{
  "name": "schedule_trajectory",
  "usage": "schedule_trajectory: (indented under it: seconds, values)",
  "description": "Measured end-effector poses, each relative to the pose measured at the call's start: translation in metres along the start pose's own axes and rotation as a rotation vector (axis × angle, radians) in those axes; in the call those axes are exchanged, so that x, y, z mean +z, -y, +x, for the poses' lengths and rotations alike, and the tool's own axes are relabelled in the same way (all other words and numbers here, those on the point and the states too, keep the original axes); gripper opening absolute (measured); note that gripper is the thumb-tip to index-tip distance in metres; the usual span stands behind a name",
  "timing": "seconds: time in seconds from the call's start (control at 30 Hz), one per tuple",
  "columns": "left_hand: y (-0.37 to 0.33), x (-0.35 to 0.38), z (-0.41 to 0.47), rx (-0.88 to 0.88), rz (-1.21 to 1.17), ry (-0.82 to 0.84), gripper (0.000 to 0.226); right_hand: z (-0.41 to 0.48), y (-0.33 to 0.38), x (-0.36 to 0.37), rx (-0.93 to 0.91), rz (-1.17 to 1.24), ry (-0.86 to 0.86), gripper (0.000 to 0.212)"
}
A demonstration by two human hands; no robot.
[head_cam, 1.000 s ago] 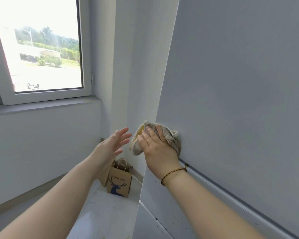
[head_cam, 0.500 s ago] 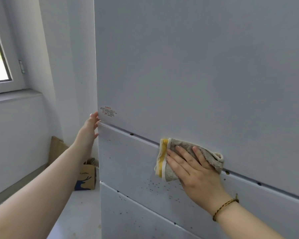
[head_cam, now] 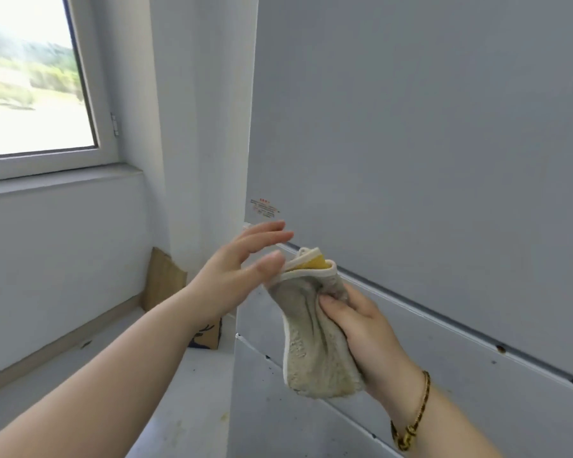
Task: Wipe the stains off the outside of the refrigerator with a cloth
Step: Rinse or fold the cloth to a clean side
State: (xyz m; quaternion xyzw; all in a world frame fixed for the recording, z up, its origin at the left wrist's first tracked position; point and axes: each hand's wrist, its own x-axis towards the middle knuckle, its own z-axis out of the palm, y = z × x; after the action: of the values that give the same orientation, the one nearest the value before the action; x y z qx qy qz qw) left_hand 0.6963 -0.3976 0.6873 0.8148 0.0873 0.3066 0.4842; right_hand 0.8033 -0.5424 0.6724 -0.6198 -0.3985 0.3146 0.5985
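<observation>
The grey refrigerator [head_cam: 427, 143] fills the right side of the view, with small dark specks on its lower panels. My right hand [head_cam: 361, 328] grips a beige cloth [head_cam: 311, 338] with a yellow inner layer and holds it off the fridge surface, in front of the lower door seam. My left hand [head_cam: 242, 269] is beside the cloth's upper edge with fingers straight; its thumb touches the cloth's rim. A small red-printed sticker [head_cam: 263, 206] sits at the fridge's left edge just above my left hand.
A window [head_cam: 33, 87] with a sill is at the left. A brown paper bag [head_cam: 205, 335] and a piece of cardboard [head_cam: 162, 279] stand on the pale floor in the corner between wall and fridge.
My right hand has lifted the cloth off the fridge and now holds it bunched in the air. My left hand has left the fridge edge and come to the cloth.
</observation>
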Motion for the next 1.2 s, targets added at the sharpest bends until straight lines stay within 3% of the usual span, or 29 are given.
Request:
schedule_trajectory:
  seconds: [0.07,0.17,0.23,0.33,0.43,0.5,0.6,0.77,0.93,1.03,1.2]
  values:
    - [0.002,-0.013,-0.009,-0.04,0.066,0.037,0.046,0.022,-0.001,0.02,0.09,0.164,0.145,0.024]
    - [0.018,-0.041,-0.019,-0.176,0.117,-0.224,0.012,0.054,-0.006,0.058,0.209,0.355,0.342,0.016]
    - [0.029,-0.056,-0.026,-0.25,0.169,-0.338,0.016,0.072,-0.014,0.078,0.296,0.45,0.462,0.027]
    - [0.045,-0.084,-0.047,-0.425,0.126,-0.524,0.016,0.102,-0.031,0.109,0.434,0.606,0.639,0.062]
    - [0.058,-0.111,-0.073,-0.538,0.028,-0.775,0.017,0.122,-0.044,0.139,0.455,0.769,0.875,0.07]
    - [0.067,-0.131,-0.097,-0.582,-0.024,-0.944,0.016,0.128,-0.054,0.168,0.46,0.721,0.962,0.075]
    - [0.079,-0.154,-0.138,-0.643,-0.082,-1.145,0.015,0.127,-0.068,0.217,0.404,0.448,0.946,0.073]
    - [0.096,-0.206,-0.221,-0.629,-0.308,-1.421,0.017,0.114,-0.077,0.324,0.395,0.242,0.891,0.026]
    - [0.107,-0.281,-0.305,-0.547,-0.63,-1.36,0.017,0.093,-0.085,0.446,0.557,0.296,0.931,0.021]
    - [0.13,-0.346,-0.361,-0.664,-0.659,-1.367,0.023,0.089,-0.098,0.54,0.598,0.258,0.892,0.02]
    - [0.195,-0.448,-0.447,-0.849,-0.632,-1.553,0.019,0.07,-0.136,0.692,0.67,0.096,0.809,0.014]
